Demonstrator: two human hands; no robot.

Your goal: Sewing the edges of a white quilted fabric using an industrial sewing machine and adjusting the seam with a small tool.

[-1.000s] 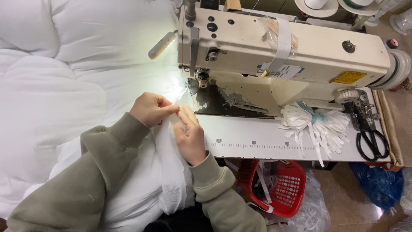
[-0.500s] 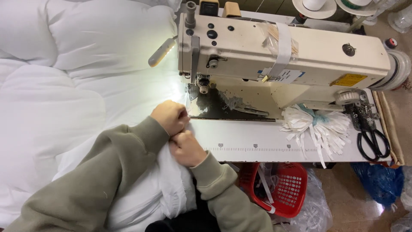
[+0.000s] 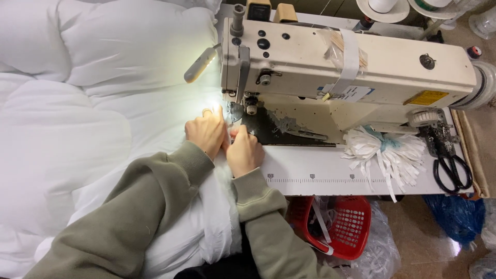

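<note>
A cream industrial sewing machine (image 3: 356,67) stands on a white table (image 3: 330,173). A thick white quilt (image 3: 88,129) spreads over the left side and runs under my arms. My left hand (image 3: 206,132) and my right hand (image 3: 244,151) sit side by side on the quilt's edge, pinching the fabric just in front of the presser foot (image 3: 243,109). The fingertips are right at the needle area, lit by the machine's small lamp (image 3: 200,64). Both arms wear olive-green sleeves.
A bundle of white strips (image 3: 385,155) lies on the table under the machine arm. Black scissors (image 3: 450,170) rest at the right edge. Below the table sit a red basket (image 3: 346,225) and a blue bag (image 3: 454,217). Thread cones stand behind the machine.
Both hands have slid forward with the quilt edge, from the middle of the table up to the presser foot. They now lie closer together.
</note>
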